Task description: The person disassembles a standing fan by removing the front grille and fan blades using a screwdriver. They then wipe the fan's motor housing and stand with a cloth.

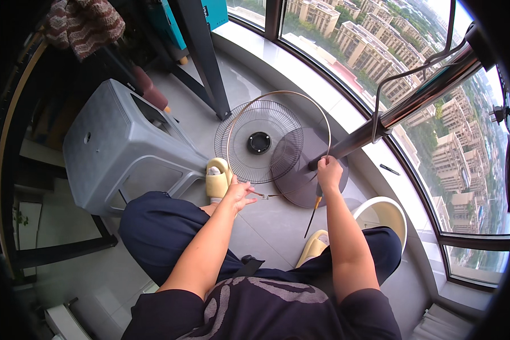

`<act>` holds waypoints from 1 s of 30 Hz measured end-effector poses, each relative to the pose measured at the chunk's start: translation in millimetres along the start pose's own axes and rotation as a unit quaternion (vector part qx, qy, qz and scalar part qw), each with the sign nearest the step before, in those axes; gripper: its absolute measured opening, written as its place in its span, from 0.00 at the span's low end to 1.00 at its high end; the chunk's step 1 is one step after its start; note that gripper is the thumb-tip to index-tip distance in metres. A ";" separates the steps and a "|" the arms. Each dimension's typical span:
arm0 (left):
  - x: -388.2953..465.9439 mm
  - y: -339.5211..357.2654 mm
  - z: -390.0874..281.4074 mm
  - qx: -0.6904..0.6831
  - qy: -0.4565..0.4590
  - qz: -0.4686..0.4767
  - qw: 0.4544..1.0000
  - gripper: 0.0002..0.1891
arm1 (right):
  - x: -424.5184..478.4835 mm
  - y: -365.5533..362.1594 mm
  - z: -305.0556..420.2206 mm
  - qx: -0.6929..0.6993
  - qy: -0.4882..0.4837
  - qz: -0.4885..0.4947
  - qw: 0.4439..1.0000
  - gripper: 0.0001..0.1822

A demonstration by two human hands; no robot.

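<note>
A thin ring-shaped fan guard band (pixel 326 114) is held up between my hands, its clasp low near the middle. My left hand (pixel 237 195) holds its lower left side, with some fingers spread. My right hand (pixel 330 173) grips its right side together with a screwdriver (pixel 318 199), whose shaft points down. Beyond the band, a round wire fan grille (pixel 238 148) with a black centre lies on the floor, partly over the round base (pixel 335 187) of a pedestal fan. The fan's metal pole (pixel 352 144) rises to the right.
A grey plastic stool (pixel 97 140) stands at the left, near a black metal table leg (pixel 204 59). A white bin (pixel 391 208) is beside my right knee. On the window ledge lies a black pen-like object (pixel 389 169). A cable (pixel 378 93) hangs by the pole.
</note>
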State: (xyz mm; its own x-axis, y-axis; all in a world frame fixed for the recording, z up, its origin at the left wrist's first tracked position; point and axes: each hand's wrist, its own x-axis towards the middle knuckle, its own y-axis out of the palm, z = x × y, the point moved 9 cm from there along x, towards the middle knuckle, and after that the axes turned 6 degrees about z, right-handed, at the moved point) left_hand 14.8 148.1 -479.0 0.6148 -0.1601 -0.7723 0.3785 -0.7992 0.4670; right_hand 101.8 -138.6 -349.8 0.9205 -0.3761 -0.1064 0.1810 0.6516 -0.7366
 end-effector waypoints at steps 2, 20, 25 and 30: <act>10.5 8.8 5.5 -0.063 -0.008 0.045 0.997 0.45 | 2.5 3.7 7.0 0.011 -0.007 -0.003 1.000 0.12; 34.9 -9.3 33.1 -0.056 -0.044 0.029 0.997 0.36 | 0.8 28.2 -31.6 -0.017 0.054 0.042 0.998 0.15; 25.2 -5.0 34.2 -0.034 -0.070 0.002 0.997 0.37 | 11.0 10.8 -48.2 0.066 0.003 -0.021 0.998 0.15; 13.5 0.9 32.6 0.052 -0.069 -0.016 0.996 0.37 | -9.2 -31.4 -13.1 0.276 0.049 0.001 0.960 0.09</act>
State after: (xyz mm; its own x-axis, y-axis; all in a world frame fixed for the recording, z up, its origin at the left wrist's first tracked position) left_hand 1.0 126.3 -503.1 0.4993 -0.2053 -0.8418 0.3186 -0.8600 0.3987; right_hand 83.1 -164.3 -334.4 0.8890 -0.4168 -0.1895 0.3598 0.8919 -0.2739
